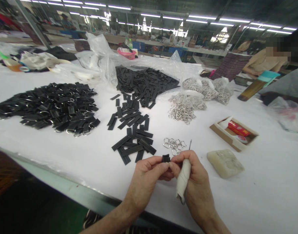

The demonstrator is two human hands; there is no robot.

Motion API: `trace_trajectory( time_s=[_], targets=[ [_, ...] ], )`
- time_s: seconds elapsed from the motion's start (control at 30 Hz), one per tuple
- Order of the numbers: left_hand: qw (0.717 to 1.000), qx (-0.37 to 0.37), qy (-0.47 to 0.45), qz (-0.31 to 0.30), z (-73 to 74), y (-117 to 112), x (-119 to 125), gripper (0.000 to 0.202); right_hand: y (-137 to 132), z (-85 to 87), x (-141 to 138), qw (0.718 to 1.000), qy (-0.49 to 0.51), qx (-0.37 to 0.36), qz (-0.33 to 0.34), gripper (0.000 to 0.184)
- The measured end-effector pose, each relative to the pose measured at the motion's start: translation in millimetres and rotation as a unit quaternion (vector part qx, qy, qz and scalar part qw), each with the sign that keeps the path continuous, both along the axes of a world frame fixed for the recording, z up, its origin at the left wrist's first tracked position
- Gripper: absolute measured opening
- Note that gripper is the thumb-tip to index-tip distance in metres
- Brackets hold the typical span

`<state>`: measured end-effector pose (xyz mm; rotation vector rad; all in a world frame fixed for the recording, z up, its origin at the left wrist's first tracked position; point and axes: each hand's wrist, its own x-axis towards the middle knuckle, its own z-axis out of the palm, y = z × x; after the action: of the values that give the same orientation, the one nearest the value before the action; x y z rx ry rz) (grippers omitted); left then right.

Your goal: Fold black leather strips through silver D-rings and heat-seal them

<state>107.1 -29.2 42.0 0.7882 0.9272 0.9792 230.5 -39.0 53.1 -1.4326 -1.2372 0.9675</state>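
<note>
Left hand (pixel 145 175) and right hand (pixel 197 174) pinch a folded black strip (pixel 166 158) at the near side, the right also holding a white-handled tool (pixel 183 178). Just beyond lie loose metal rings (pixel 173 143), with flat black strips (pixel 133 149) to their left; farther, a black heap (pixel 149 84) and, right of it, bagged rings (pixel 222 91).

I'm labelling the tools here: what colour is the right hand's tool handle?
The handle is off-white; it shows best in the head view.

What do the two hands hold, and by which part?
The left hand and right hand hold a black piece by its sides and near edge; the right also holds a thin-shafted tool by its pale handle.
</note>
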Motion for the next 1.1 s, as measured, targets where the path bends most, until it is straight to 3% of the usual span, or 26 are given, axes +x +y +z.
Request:
trace_trajectory(
  time_s=[0.37,0.63,0.77,0.9,1.0,1.1],
  targets=[
    [0.999,-0.004,0.031,-0.006,1.8,1,-2,0.018,1,-1.6,5,1.0,-0.009,-0.005,0.026,0.008],
    [0.999,-0.001,0.043,-0.019,6.2,0,-1,0.017,0,-2.1,11,0.995,-0.069,-0.013,0.07,0.006],
    [0.986,0.002,0.154,-0.065,13.1,4,-4,0.019,-1,-4.8,11,0.993,-0.101,-0.02,0.056,0.007],
    [0.963,0.107,0.247,-0.021,18.9,5,-7,0.02,1,-3.4,11,0.995,-0.084,-0.015,0.058,0.008],
    [0.969,0.078,0.228,-0.047,19.3,5,-4,0.015,3,1.9,11,0.996,-0.066,-0.013,0.059,0.009],
    [0.984,0.03,0.159,-0.076,18.1,6,0,0.022,4,6.7,10,0.997,-0.055,-0.018,0.052,0.01]
  ],
)
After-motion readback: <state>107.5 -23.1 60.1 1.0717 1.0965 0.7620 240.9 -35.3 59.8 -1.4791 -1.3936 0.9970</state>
